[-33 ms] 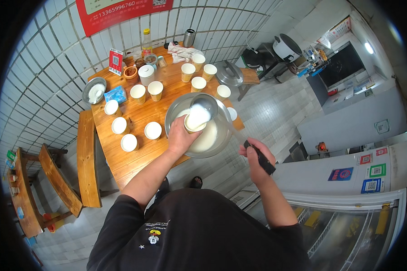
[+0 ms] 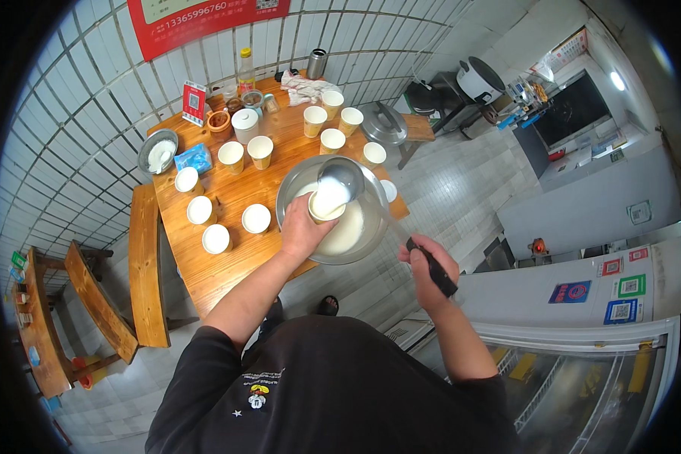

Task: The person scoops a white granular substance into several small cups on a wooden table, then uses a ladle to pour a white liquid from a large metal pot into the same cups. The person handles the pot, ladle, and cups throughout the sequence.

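Observation:
My left hand point(image 2: 301, 233) is wrapped round a paper cup point(image 2: 324, 216), holding it over a wide metal basin point(image 2: 372, 233) of milky white liquid. In my right hand point(image 2: 431, 268) is the black handle of a long metal ladle point(image 2: 343, 177). The ladle's bowl is tilted at the cup's rim, and white liquid shows in both. Several more paper cups stand around the basin, such as one paper cup point(image 2: 256, 219) to its left and another paper cup point(image 2: 332, 141) behind it. Some at the left have plain white tops; lids or liquid, I cannot tell.
On the wooden table point(image 2: 197, 276) are a bowl of white stuff point(image 2: 159, 153), a blue packet point(image 2: 194, 158), a white lidded jar point(image 2: 245, 125), a bottle point(image 2: 247, 70) and a cloth point(image 2: 304, 88). A metal lid point(image 2: 384, 123) lies behind right. Wooden benches point(image 2: 150, 265) stand left.
My right hand and the ladle's handle have shifted very slightly to the left and toward me. The cup and my left hand look the same.

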Tool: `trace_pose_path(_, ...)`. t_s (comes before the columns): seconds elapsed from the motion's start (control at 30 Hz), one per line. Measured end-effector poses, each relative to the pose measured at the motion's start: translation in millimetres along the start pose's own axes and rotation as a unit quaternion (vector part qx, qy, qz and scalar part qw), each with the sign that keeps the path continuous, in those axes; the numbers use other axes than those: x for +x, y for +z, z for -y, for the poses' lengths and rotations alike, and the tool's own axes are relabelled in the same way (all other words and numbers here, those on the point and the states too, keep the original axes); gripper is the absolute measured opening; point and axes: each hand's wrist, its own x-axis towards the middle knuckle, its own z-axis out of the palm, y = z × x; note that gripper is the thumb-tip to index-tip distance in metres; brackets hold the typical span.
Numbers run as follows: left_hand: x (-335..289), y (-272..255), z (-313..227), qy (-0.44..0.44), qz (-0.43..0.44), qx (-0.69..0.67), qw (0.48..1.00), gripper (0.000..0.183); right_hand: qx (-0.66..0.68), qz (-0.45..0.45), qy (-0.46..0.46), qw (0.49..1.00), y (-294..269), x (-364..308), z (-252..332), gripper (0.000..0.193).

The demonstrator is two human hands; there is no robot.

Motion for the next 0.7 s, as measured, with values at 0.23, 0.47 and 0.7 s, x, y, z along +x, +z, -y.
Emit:
trace_pose_path(0.23,-3.0,3.7,10.2,0.025,-0.037,-0.003,0.999,0.075,-0.257,0.092,-0.321,0.907,-3.0,-3.4,3.5,0.026)
trace_pose_path(0.47,-7.3,-1.1,14.0,0.047,-0.080,-0.033,0.995,0.070,-0.230,0.056,-0.267,0.934,-7.1,-11.2,-2.3,0.027)
trace_pose_path(0.7,-8.1,-31.0,17.8,0.043,-0.133,-0.050,0.989,0.070,0.014,-0.085,0.001,0.996,-15.3,-15.8,-28.0,0.029)
